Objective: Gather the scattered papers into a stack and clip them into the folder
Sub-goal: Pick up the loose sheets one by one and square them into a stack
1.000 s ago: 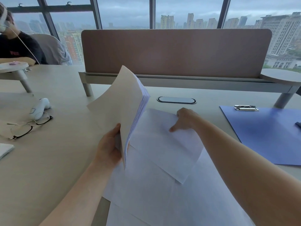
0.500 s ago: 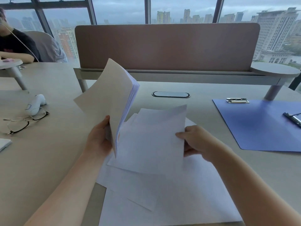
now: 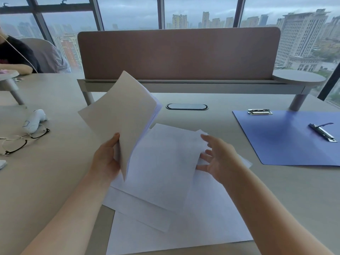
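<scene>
My left hand grips a stack of white papers, held up on edge above the desk and tilted left. Against its right side leans one more sheet. My right hand is spread beside that sheet's right edge, fingers straight, fingertips at the paper. Several loose sheets lie overlapping on the desk under both hands. The open blue folder lies flat at the right, with a metal clip at its top edge and a second clip further right.
Glasses and a white device lie at the left. A brown divider panel on a grey shelf crosses the back, a cable port before it. A person sits at the far left.
My right hand lifted one sheet off the desk, brought it left against the held stack, and has now let go with fingers spread. The stack stayed in my left hand.
</scene>
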Action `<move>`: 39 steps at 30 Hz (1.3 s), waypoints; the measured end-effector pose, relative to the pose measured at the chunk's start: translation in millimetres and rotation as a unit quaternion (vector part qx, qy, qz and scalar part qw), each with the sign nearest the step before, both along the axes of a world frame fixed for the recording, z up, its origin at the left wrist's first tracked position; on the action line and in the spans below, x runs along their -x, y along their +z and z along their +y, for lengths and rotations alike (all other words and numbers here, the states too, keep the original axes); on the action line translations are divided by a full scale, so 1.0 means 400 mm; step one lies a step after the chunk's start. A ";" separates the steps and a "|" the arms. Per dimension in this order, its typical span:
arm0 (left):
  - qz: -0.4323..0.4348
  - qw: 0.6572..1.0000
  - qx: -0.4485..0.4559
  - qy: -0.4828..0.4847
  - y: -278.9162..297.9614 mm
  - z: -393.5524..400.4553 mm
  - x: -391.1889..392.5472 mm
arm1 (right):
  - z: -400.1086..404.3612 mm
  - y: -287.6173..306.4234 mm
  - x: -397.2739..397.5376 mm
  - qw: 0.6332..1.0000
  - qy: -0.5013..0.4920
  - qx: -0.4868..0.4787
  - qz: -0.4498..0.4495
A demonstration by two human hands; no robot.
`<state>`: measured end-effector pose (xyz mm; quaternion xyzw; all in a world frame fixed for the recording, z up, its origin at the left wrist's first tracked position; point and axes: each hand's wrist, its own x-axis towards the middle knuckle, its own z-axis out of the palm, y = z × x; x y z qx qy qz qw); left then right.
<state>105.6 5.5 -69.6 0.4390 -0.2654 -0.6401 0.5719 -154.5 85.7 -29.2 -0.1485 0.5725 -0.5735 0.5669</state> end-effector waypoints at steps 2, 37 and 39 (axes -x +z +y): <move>0.002 1.000 -0.007 -0.004 0.001 0.002 0.006 | -0.002 -0.004 -0.010 1.000 -0.014 0.001 -0.023; -0.134 0.984 0.071 -0.091 0.033 0.054 0.070 | -0.018 -0.063 0.063 0.968 0.153 0.177 0.093; -0.170 0.978 0.105 -0.056 0.040 0.060 0.082 | -0.015 -0.052 0.052 0.975 0.128 0.156 0.097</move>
